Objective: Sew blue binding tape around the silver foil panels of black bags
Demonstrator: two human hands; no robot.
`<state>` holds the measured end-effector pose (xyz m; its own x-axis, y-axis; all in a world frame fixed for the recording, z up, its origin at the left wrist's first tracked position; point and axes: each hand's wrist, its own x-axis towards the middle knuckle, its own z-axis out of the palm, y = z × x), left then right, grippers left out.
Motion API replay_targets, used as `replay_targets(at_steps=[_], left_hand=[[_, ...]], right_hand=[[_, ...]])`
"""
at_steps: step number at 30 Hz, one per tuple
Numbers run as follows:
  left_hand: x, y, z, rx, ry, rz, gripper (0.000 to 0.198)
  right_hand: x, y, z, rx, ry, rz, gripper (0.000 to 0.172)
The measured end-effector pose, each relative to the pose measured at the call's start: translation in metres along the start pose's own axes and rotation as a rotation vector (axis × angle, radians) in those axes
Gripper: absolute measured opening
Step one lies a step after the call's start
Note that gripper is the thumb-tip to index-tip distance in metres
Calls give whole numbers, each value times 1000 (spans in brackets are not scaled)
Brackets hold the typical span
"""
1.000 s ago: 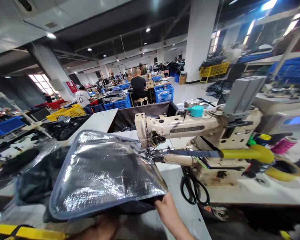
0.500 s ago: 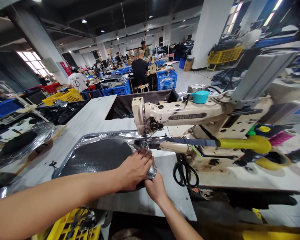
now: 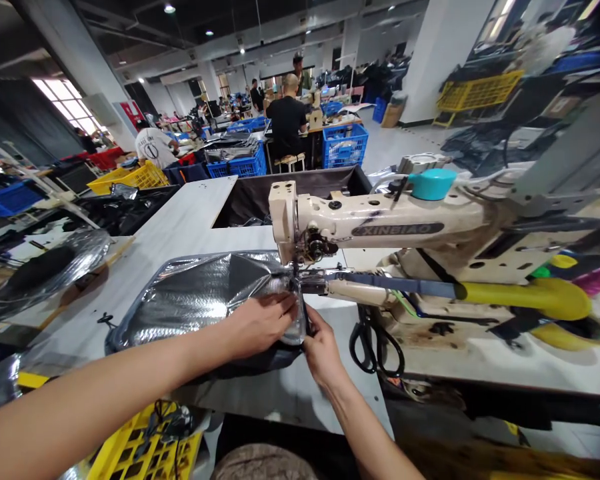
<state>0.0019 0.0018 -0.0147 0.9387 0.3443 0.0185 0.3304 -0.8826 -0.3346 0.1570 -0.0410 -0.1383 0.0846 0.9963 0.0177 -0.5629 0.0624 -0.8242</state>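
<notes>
I have the cream XINBIAO sewing machine as my landmark, with its teal cap on top of the arm. Just left of its needle, on the white work table, lies a foil-faced bag with a dark underside and a bound edge. My view puts the left hand on the bag, reaching in from the left with its fingers closed over the foil, clasping a gathered fold. The right hand is clenched in a pinch on the bag's corner, right up at the machine's needle; I can't tell whether the corner sits under the presser foot. Right of the hands and below the machine's arm lie black-handled scissors. A yellow plastic crate sits on the near side of the table, and a second foil bundle lies well left of the machine. Beyond the machine head is a dark-lined bin, and farther off a seated co-worker works beside a blue crate.
</notes>
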Motion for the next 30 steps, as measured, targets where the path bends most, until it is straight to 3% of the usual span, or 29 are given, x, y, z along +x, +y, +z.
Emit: replay_targets(at_steps=[5, 9, 11, 15, 18, 21, 25, 27, 30], left_hand=[[15, -25, 13, 43, 7, -9, 39], [26, -40, 22, 80, 5, 0, 33], [28, -41, 23, 96, 5, -5, 31], [25, -39, 12, 97, 19, 85, 30], [19, -44, 3, 56, 39, 260, 31], [11, -54, 8, 2, 154, 327, 31], [-1, -59, 41, -178, 289, 254, 30], [-6, -59, 59, -259, 296, 189, 32], [-8, -62, 74, -250, 259, 198, 35]], right_hand=[[33, 5, 11, 94, -14, -41, 61], [50, 8, 15, 13, 76, -97, 48], [48, 12, 19, -74, 175, -75, 43], [23, 19, 34, -306, 320, -112, 55], [7, 20, 34, -386, 295, -151, 57], [4, 16, 15, -407, 231, -115, 47], [10, 4, -12, -323, 64, -27, 42], [14, 1, -15, -225, -10, 32, 46], [22, 2, -9, -165, -5, 58, 49]])
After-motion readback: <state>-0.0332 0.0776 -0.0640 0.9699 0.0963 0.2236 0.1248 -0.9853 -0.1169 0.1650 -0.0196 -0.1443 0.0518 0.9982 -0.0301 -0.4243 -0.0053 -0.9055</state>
